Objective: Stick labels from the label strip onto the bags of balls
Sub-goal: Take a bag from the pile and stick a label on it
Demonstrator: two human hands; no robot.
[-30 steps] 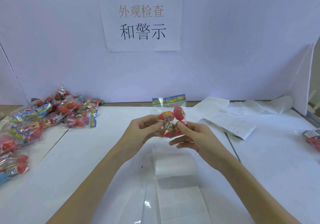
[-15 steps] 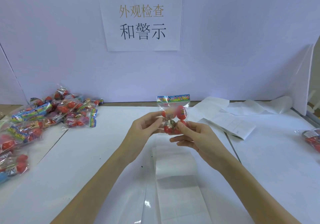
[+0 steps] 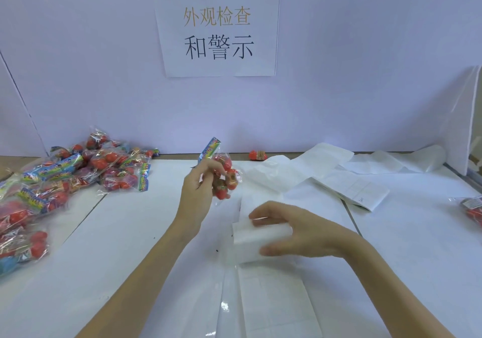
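My left hand point(image 3: 198, 189) pinches a crinkly clear bag point(image 3: 221, 173) of glossy red balls, held tilted above the table point(image 3: 130, 233). My right hand point(image 3: 294, 230) curls round the smooth white strip point(image 3: 260, 238), lifting its folded end.

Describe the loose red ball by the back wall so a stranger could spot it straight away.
Start at the paper sign on the back wall and drop to where the wall meets the table. Just right of the sign's lower edge lies the lone red ball. Unlike the balls in the pile of bags at left, it lies loose, outside any bag.
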